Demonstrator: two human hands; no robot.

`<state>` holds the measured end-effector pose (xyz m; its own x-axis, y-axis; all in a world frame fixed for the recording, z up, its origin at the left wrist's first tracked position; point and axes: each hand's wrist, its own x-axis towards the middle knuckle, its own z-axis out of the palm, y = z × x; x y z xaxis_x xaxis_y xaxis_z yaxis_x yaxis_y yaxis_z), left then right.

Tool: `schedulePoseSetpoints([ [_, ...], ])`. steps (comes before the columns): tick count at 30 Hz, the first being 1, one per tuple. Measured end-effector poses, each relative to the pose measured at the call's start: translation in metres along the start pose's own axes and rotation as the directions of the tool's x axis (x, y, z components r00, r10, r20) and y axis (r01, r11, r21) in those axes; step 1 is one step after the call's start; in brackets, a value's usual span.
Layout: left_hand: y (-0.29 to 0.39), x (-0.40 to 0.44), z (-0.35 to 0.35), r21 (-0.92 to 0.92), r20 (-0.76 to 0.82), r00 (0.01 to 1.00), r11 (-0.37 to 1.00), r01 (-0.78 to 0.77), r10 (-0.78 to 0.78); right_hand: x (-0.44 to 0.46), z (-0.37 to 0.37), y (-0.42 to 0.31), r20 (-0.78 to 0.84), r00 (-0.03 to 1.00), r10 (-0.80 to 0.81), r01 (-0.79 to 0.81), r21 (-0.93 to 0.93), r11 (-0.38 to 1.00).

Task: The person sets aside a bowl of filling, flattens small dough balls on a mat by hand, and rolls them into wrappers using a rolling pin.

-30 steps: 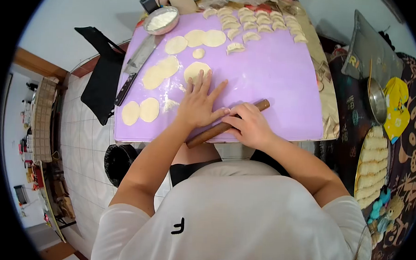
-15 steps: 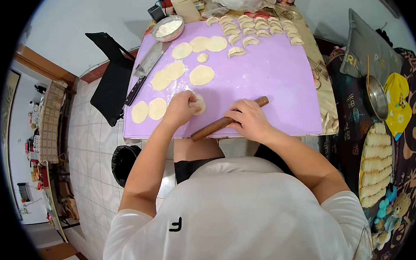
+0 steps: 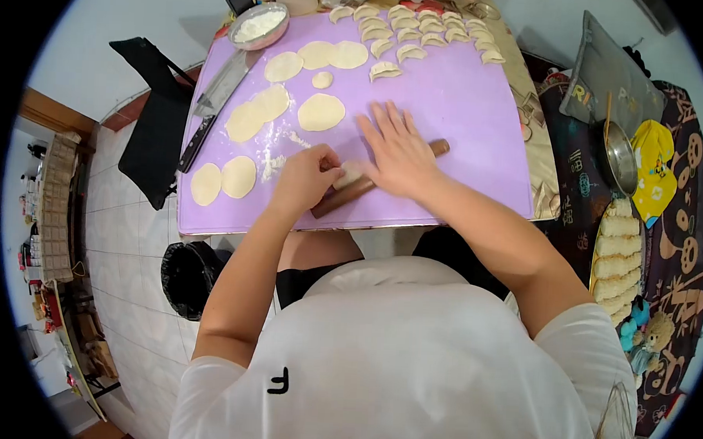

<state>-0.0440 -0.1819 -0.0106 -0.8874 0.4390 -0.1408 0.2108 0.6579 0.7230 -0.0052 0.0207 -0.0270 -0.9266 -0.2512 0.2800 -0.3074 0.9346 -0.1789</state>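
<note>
Near the front edge of the purple mat (image 3: 481,131), my left hand (image 3: 306,178) pinches the edge of a small dough disc (image 3: 348,175). The disc lies against a brown wooden rolling pin (image 3: 345,197). My right hand (image 3: 400,152) rests flat over the pin with its fingers spread; the pin's far end shows beyond it. Behind my hands lie a larger flat wrapper (image 3: 322,112) and a small dough piece (image 3: 322,80). More round wrappers (image 3: 239,176) lie on the left half of the mat.
Several folded dumplings (image 3: 410,52) stand in rows at the back. A cleaver (image 3: 220,88) and a bowl of flour (image 3: 259,27) are at the left. A black chair (image 3: 148,116) stands left of the table, and a metal pan (image 3: 621,161) is at the right.
My left hand went from lying spread on the mat to pinching the small disc, now at the pin. My right hand opened from its grip and lies flat over the pin.
</note>
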Motion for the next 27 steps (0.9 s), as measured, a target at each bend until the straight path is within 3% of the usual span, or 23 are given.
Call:
schedulePoseSetpoints([
  [3, 0.001, 0.004, -0.002, -0.077, -0.067, 0.991, 0.99, -0.119, 0.114, 0.042, 0.016, 0.008, -0.052, 0.999, -0.006, 0.005, -0.019, 1.0],
  [5, 0.008, 0.009, -0.005, 0.008, -0.004, 0.999, 0.999, -0.052, 0.052, 0.059, 0.021, 0.011, -0.113, 0.994, 0.006, -0.008, -0.014, 1.0],
  [11, 0.0, 0.008, -0.01, -0.021, 0.08, 0.996, 0.999, -0.034, 0.036, -0.031, -0.02, -0.005, 0.204, 0.978, -0.052, 0.062, -0.046, 0.997],
  [13, 0.002, 0.003, -0.014, 0.029, 0.098, 0.995, 0.999, 0.034, -0.037, -0.012, -0.01, -0.002, 0.149, 0.988, -0.043, 0.052, -0.061, 0.997],
  [16, 0.004, 0.002, -0.015, 0.024, 0.015, 1.0, 1.0, 0.006, -0.006, 0.048, 0.016, 0.014, -0.002, 0.999, -0.049, 0.049, -0.071, 0.996],
  [19, -0.004, 0.017, -0.007, 0.055, -0.06, 0.988, 0.989, -0.139, 0.142, 0.064, 0.018, 0.013, -0.083, 0.993, -0.086, 0.079, -0.081, 0.994],
  [20, -0.005, 0.02, -0.006, 0.083, -0.005, 0.988, 0.985, -0.153, 0.154, 0.065, 0.017, 0.012, -0.094, 0.99, -0.102, 0.095, -0.085, 0.992],
  [22, 0.001, 0.021, -0.012, 0.132, 0.114, 0.98, 0.975, -0.178, 0.163, 0.025, 0.005, 0.004, 0.028, 0.998, -0.048, 0.05, -0.076, 0.996],
  [26, -0.005, 0.012, -0.016, 0.053, 0.06, 0.995, 0.996, -0.078, 0.075, -0.029, -0.019, -0.008, 0.167, 0.986, -0.019, 0.037, -0.103, 0.994],
  [27, -0.003, 0.008, -0.017, 0.059, 0.063, 0.997, 0.997, -0.048, 0.044, -0.021, -0.015, -0.006, 0.127, 0.992, -0.017, 0.027, -0.079, 0.996],
])
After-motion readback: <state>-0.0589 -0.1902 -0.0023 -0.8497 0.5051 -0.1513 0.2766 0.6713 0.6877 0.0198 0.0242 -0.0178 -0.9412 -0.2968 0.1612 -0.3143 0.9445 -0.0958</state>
